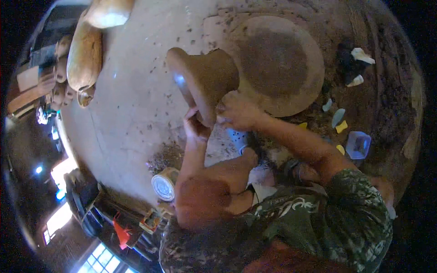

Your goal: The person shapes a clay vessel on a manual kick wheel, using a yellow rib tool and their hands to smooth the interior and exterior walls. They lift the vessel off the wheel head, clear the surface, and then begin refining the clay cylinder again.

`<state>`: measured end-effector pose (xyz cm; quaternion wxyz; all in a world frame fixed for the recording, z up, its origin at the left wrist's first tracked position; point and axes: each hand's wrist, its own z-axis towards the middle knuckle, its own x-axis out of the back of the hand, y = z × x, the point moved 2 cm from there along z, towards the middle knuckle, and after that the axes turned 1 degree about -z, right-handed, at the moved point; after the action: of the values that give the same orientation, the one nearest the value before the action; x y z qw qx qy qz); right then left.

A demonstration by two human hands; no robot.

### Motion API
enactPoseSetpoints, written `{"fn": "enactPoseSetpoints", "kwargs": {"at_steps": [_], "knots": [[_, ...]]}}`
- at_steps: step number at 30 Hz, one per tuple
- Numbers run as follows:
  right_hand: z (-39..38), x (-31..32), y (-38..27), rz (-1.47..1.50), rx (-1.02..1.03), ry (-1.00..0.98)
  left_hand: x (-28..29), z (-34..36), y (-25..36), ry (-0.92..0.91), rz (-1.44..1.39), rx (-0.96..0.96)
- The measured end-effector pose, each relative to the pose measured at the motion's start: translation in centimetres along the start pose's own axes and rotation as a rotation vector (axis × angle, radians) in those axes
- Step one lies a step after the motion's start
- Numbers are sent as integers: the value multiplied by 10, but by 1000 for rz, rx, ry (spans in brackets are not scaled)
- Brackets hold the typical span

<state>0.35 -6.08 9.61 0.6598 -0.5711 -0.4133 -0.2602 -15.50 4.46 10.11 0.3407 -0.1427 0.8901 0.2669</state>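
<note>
The dark patterned shirt [296,214] lies nearest the camera, and both bare forearms reach forward from it to a brown clay pot [216,68]. The pot is tilted between and just beyond the hands, its wide mouth turned to the left. The left hand [197,128] is clamped on the pot's lower rim, fingers hooked over the edge; the right hand [239,113] is curled against the outer wall, close beside the left, and I cannot tell whether it also grips something small. Beyond the right hand lies a round slab [314,68] with a pale border, its near edge just past the knuckles. Left of the left hand, a broad stretch of grey floor [129,91] with scattered dark crumbs runs out to a large tan jar [84,57]. Nearer the body, a lidded tub [163,187] sits beside the left forearm, narrowing the room there. Well right of the right hand stands a clear plastic box [358,145], near a yellow sponge [341,126].
</note>
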Motion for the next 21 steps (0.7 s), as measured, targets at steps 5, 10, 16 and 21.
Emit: {"fn": "enactPoseSetpoints", "kwargs": {"at_steps": [5, 10, 16, 21], "knots": [[-39, 31, 119, -128, -75, 112, 28, 18, 1, -82, -119, 85], [-110, 93, 268, -625, -994, 188, 39, 16, -2, -359, -219, 219], [-55, 0, 182, -200, -906, 418, 46, 34, -29, -181, -287, 200], [-26, -56, -7, -68, -66, -209, 45, 32, -23, -492, -426, 284]]}}
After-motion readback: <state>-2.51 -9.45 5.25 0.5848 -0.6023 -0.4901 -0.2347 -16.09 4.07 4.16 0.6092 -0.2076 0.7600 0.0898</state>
